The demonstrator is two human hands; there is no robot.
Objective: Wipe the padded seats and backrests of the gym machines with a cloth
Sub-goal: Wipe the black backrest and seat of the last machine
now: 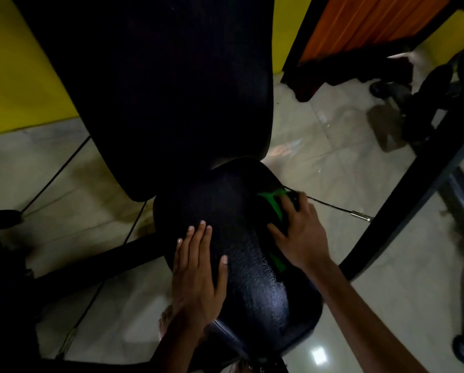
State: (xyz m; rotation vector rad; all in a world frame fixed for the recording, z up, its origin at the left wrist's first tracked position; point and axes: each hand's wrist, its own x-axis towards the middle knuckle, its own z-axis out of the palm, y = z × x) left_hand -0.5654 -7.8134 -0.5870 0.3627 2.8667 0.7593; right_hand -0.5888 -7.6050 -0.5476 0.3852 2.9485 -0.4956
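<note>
A black padded seat [241, 238] fills the lower middle, with the tall black backrest [171, 90] rising behind it. My left hand [198, 267] lies flat on the seat's left side, fingers straight. My right hand [298, 235] presses a green and black cloth [275, 208] against the seat's right edge; its fingers spread over the cloth and look blurred. Part of the cloth is hidden under the hand.
A black machine frame bar [413, 189] slants down at the right, with a thin steel cable [341, 208] ending beside it. Dark weights [440, 103] lie at the far right. Pale tiled floor [346, 146] surrounds the seat; yellow wall [18, 76] stands at the left.
</note>
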